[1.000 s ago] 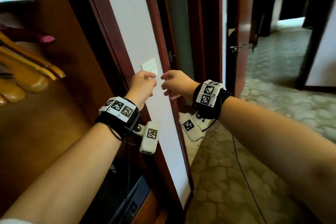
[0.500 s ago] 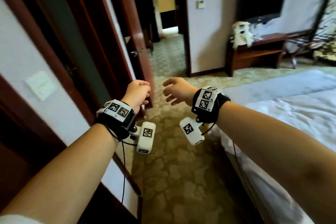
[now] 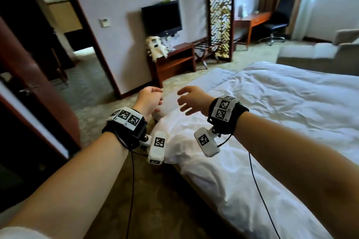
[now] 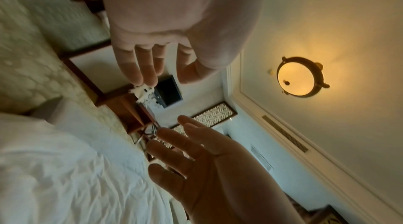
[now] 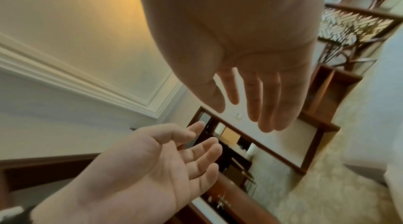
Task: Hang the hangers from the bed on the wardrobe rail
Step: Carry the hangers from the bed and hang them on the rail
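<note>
Both of my hands are held out in front of me, empty, side by side above the near corner of the white bed. My left hand has loosely relaxed fingers, and the left wrist view shows its palm bare. The fingers of my right hand are spread, and its palm is bare in the right wrist view. No hanger shows on the visible part of the rumpled bedding. The wardrobe and its rail are out of view.
A dark wooden door stands close on the left, beside an open doorway. Ahead are a wall TV, a wooden stand, a lattice screen and a desk with chair. A grey armchair sits beyond the bed. Patterned carpet runs between door and bed.
My view has swung right, from the wardrobe with its hung wooden hangers, past the doorway, to the bed. Both hands stayed in front of me and their fingers have loosened and spread.
</note>
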